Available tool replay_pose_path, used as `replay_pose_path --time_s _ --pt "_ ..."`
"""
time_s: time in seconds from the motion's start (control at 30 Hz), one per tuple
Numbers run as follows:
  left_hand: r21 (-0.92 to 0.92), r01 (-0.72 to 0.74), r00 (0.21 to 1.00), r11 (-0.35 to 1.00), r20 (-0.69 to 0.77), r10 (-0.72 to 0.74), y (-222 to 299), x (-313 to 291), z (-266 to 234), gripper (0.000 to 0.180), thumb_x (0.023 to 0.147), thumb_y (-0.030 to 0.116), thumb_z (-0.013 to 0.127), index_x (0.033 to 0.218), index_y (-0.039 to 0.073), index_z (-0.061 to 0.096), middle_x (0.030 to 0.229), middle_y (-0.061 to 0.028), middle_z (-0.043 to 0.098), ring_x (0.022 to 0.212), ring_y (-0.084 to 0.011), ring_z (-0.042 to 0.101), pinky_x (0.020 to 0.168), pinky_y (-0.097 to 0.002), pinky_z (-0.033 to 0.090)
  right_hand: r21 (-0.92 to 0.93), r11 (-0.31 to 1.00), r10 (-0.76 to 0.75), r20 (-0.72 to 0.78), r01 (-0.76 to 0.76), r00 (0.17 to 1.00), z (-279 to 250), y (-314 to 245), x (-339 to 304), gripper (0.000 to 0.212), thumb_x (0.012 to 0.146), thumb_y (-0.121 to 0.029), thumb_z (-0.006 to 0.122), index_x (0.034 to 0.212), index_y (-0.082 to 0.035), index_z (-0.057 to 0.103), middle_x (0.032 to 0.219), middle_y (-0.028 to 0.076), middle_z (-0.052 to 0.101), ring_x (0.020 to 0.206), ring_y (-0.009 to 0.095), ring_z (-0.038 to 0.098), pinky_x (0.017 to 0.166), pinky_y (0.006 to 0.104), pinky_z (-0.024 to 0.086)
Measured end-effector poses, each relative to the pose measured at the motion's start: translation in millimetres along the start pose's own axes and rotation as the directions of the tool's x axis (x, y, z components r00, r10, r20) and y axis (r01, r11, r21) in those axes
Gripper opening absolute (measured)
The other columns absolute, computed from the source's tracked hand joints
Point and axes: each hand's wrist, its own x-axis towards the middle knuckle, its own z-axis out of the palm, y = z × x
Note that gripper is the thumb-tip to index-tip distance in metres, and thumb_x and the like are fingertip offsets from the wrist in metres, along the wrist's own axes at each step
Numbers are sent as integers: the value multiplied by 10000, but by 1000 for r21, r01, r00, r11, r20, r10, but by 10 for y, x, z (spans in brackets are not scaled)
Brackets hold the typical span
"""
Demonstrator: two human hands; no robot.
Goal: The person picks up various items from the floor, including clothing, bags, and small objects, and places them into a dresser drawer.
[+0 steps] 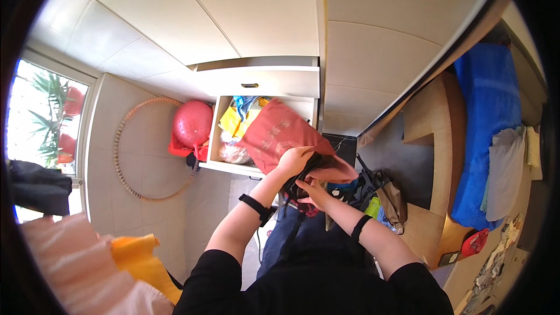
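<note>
A soft red cloth bag [274,137] is held slantwise over the open drawer [234,168], its far end near a yellow item [231,121] and its mouth toward the body. The left hand [296,160] is laid over the near part of the bag, its fingertips hidden, so their closure cannot be told; the right hand [315,193] is curled beneath, by a dark bundle [293,185], and whether anything is pinched cannot be told. The bag is judged light, limp and not fragile, best taken by its rim. Pale printed marks are seen on it, too blurred to be read.
</note>
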Motion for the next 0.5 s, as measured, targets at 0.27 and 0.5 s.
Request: replay_pose_path --time_s 0.27,0.5 --pt "284 -161 954 945 290 75 -645 599 -171 272 821 344 506 986 174 639 879 -77 639 822 -255 609 703 -369 485 151 983 -125 117 107 985 313 39 1296 555 889 -419 414 1351 -175 227 1357 44 282 1282 246 247 886 608 352" --pt "436 -405 865 804 467 183 -1112 832 -377 233 775 300 570 991 241 634 825 -8 576 836 -195 589 700 -333 483 610 791 -127 226 -39 966 727 -209 1864 496 846 -358 469 1282 -172 323 1189 77 375 1082 243 354 817 498 385"
